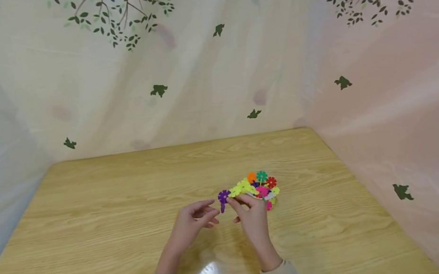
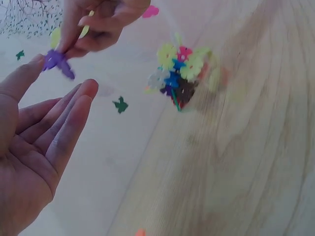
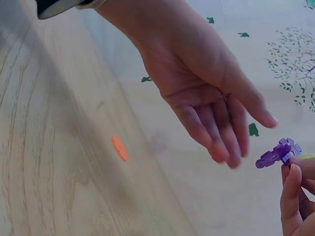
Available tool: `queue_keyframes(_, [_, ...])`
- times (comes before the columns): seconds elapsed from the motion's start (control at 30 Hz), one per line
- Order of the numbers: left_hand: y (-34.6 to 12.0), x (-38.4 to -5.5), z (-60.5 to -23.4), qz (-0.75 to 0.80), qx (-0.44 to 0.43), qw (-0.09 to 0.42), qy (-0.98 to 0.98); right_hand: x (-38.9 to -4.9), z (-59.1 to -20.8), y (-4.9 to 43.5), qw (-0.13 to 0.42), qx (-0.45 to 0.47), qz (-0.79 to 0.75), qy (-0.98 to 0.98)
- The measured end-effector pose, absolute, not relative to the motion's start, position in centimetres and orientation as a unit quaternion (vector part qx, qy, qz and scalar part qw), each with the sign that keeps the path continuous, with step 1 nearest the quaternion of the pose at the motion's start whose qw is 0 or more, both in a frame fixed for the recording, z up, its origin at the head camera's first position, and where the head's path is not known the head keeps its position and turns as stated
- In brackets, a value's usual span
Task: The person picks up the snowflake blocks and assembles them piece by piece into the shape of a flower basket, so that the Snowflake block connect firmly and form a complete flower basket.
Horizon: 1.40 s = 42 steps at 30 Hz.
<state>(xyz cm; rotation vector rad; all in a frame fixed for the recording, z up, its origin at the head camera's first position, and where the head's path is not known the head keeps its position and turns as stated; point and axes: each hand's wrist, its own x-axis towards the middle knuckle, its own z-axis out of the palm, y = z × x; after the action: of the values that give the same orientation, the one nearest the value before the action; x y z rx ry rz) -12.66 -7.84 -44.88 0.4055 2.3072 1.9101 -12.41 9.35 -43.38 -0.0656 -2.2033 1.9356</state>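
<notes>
My right hand pinches a joined strand of plastic snowflake discs between thumb and fingers. Two purple discs interlock at an angle at its left end, with yellow discs further along, partly behind the right hand. My left hand is beside the purple end, palm turned inward and fingers extended. In the left wrist view, the left thumb tip is right at the purple discs, while the other fingers stand apart from them.
A cluster of snowflake discs in pink, red, green, yellow and other colours is just beyond the right hand on the wooden table. One orange disc shows in the right wrist view. Printed curtains surround the table.
</notes>
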Motion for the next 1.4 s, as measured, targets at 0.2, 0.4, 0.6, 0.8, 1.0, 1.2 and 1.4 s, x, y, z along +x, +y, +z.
queue_keyframes(0.2, [-11.2,-14.0,-45.7,0.598,0.121,0.033,0.791,-12.7,-43.9,9.5,0.090,-0.024,0.639,-0.764])
queue_keyframes(0.4, [-13.9,-15.7,-46.6,0.510,0.126,0.019,0.851,-12.8,-44.5,9.6,0.089,-0.011,0.615,-0.783])
queue_keyframes(0.6, [-15.5,-16.4,-46.8,0.451,0.132,0.033,0.882,-12.6,-44.7,9.3,0.090,-0.005,0.604,-0.792])
queue_keyframes(0.8, [-15.9,-16.4,-46.7,0.403,0.174,0.061,0.897,-12.5,-44.9,9.0,0.084,-0.008,0.612,-0.786])
queue_keyframes(1.0, [-15.7,-16.2,-47.6,0.381,0.197,0.077,0.900,-12.6,-44.9,8.8,0.077,-0.013,0.614,-0.785])
queue_keyframes(1.2, [-15.5,-16.6,-48.2,0.369,0.202,0.078,0.904,-12.7,-45.1,8.9,0.071,-0.018,0.615,-0.785])
queue_keyframes(1.4, [-15.3,-16.3,-47.8,0.375,0.201,0.080,0.901,-12.7,-45.1,8.8,0.080,-0.016,0.617,-0.783])
